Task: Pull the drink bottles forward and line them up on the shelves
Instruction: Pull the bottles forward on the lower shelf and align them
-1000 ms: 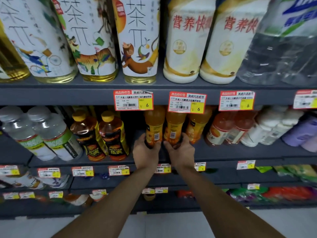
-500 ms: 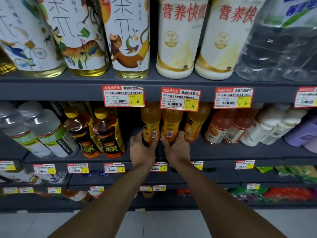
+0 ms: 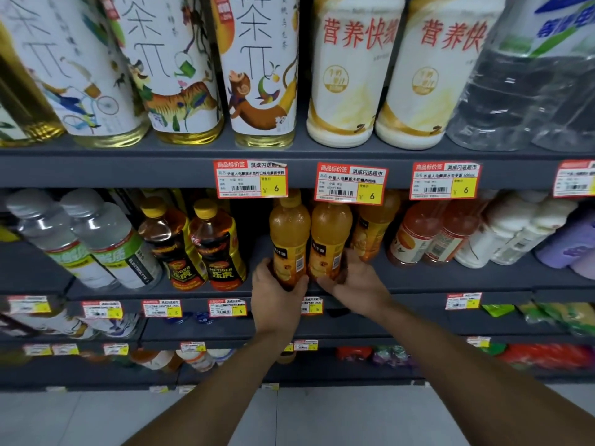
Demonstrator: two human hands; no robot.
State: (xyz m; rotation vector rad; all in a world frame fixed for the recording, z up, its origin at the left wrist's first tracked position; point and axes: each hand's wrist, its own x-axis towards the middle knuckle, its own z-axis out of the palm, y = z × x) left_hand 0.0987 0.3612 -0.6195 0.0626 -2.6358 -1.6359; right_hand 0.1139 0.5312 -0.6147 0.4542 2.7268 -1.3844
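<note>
While side by side, clasped left orange bottle point(image 3: 289, 239) in left hand point(image 3: 275, 296), right orange bottle point(image 3: 330, 239) seemingly in right hand point(image 3: 357, 284).

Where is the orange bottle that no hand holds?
Head view, middle shelf: the free orange bottle stands just right of the bottle the right hand grips, left of the reddish bottles.

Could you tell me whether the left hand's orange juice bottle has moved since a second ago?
Yes. The orange juice bottle in the left hand has come forward, toward the shelf's front edge.
</note>
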